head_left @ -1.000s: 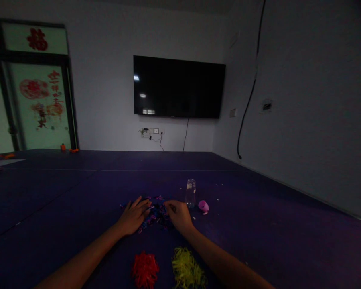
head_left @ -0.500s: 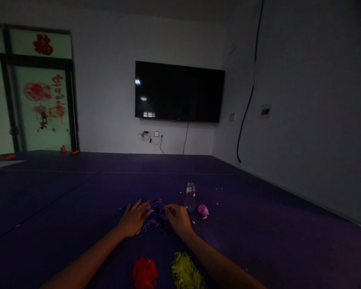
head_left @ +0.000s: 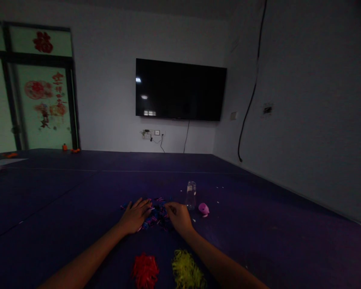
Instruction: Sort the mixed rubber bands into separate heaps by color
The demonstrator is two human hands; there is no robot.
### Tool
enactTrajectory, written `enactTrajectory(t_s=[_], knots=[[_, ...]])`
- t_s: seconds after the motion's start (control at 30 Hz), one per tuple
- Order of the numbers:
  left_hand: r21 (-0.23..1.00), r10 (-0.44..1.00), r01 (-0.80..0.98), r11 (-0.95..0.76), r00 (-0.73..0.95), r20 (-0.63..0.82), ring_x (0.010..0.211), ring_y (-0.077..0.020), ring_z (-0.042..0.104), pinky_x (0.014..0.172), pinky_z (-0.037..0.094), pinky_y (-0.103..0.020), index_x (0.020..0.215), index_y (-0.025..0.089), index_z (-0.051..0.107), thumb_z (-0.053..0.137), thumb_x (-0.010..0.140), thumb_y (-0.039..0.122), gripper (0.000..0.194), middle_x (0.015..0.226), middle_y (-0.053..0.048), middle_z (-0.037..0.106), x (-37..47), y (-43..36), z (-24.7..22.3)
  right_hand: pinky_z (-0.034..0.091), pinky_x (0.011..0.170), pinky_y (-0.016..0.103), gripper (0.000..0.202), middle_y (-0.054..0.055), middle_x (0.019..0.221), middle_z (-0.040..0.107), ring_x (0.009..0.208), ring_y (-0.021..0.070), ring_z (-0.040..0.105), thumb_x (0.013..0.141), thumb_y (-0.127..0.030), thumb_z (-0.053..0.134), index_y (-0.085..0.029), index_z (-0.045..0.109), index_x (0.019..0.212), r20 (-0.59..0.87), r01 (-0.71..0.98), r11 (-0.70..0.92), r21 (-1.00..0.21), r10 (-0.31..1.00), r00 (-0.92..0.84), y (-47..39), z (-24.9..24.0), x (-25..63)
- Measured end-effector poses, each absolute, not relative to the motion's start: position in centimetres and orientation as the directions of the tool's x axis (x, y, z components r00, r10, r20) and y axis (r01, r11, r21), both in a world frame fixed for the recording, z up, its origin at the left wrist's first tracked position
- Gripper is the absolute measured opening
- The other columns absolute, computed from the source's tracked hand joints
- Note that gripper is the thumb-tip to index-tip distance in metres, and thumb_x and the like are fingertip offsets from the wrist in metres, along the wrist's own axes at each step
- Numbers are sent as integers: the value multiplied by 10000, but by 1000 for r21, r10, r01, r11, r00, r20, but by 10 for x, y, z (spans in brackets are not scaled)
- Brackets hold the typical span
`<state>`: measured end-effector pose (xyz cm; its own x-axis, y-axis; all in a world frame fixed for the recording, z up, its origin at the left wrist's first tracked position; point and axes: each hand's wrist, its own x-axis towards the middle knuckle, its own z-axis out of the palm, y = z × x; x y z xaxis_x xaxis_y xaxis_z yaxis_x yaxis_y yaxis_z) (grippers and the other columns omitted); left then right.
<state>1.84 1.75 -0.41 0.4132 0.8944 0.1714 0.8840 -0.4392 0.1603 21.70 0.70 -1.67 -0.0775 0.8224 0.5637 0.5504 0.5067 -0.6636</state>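
A loose pile of small blue, pink and purple strips or bands (head_left: pixel 155 218) lies on the dark purple table (head_left: pixel 258 241). Resting on the pile's left side, my left hand (head_left: pixel 136 215) is open, its fingers spread flat. My right hand (head_left: pixel 179 216) is at the pile's right edge with thumb and fingers pinched together; what is between them, if anything, is too small to make out. Just beyond my right hand stands a clear bottle (head_left: pixel 191 196), upright. A pink cup-like piece (head_left: pixel 203 209) lies to its right.
Nearer to me sit a red heap of thin strips (head_left: pixel 145 271) and a yellow one (head_left: pixel 187 269), the latter beside my right forearm. White scraps dot the table. Orange objects (head_left: pixel 65 147) are at the far left edge. A television (head_left: pixel 180 90) hangs on the wall.
The camera view has shifted slightly. Both hands keep nearly the same places at the pile, the left still flat and the right still pinched.
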Motion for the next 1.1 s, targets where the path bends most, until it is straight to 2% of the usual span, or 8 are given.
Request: enactTrajectory(t_s=[0.27, 0.43, 0.53, 0.63, 0.77, 0.93, 1.03, 1.1], knots=[[178, 885, 874, -453, 417, 205, 1305, -235, 241, 1043, 108, -529, 1286, 214, 415, 176, 897, 494, 535, 1377, -52, 389, 24, 20, -2, 357, 486, 204, 276, 7, 563, 620, 518, 132, 562, 800, -317, 455, -171, 674, 714, 559, 518, 510, -687, 826, -72, 3, -13, 219], [216, 839, 832, -511, 428, 336, 1290, -236, 273, 1047, 88, -536, 1224, 225, 488, 229, 913, 408, 443, 1309, -46, 479, 19, 13, 6, 387, 471, 217, 278, 23, 581, 628, 522, 148, 567, 782, -313, 453, -157, 681, 751, 539, 408, 492, -769, 842, 0, 7, -15, 220], [303, 775, 734, -608, 466, 426, 1220, -216, 390, 1046, 204, -464, 1097, 229, 595, 291, 908, 371, 385, 1183, -32, 590, 25, -3, 19, 398, 451, 222, 290, 24, 559, 620, 498, 150, 561, 778, -333, 454, -153, 679, 744, 510, 360, 448, -818, 855, 95, 10, -16, 220], [455, 724, 565, -688, 581, 372, 956, -172, 595, 882, 434, -320, 865, 208, 690, 369, 889, 339, 347, 975, -32, 684, 44, -32, 34, 412, 449, 226, 298, 21, 542, 618, 468, 143, 550, 774, -356, 463, -144, 673, 759, 480, 326, 412, -851, 862, 161, 11, -16, 221], [564, 631, 410, -717, 725, 274, 824, -134, 638, 772, 481, -242, 810, 200, 698, 573, 770, 236, 136, 887, -9, 705, 73, -73, 46, 422, 467, 223, 277, 18, 548, 622, 474, 138, 551, 759, -334, 476, -138, 671, 774, 470, 297, 411, -862, 867, 164, 9, -14, 221], [530, 556, 369, -763, 793, 248, 868, -146, 630, 789, 467, -258, 830, 189, 693, 603, 738, 151, 134, 910, -23, 709, 87, -98, 50, 429, 486, 225, 264, 16, 562, 629, 483, 135, 555, 750, -292, 466, -134, 676, 782, 468, 289, 413, -863, 870, 155, 6, -11, 221], [434, 511, 374, -820, 819, 260, 953, -163, 601, 839, 443, -292, 836, 196, 679, 641, 734, 188, 109, 1019, -30, 679, 89, -106, 52, 426, 483, 221, 272, 15, 557, 628, 483, 133, 555, 758, -313, 471, -137, 679, 763, 476, 295, 422, -857, 868, 142, 5, -9, 220], [335, 432, 340, -879, 864, 257, 1023, -170, 565, 883, 415, -318, 913, 207, 657, 612, 776, 213, 144, 1116, -31, 636, 91, -113, 53, 421, 476, 215, 272, 13, 559, 627, 484, 130, 553, 763, -324, 475, -145, 678, 743, 480, 302, 427, -852, 867, 130, 4, -8, 220]])
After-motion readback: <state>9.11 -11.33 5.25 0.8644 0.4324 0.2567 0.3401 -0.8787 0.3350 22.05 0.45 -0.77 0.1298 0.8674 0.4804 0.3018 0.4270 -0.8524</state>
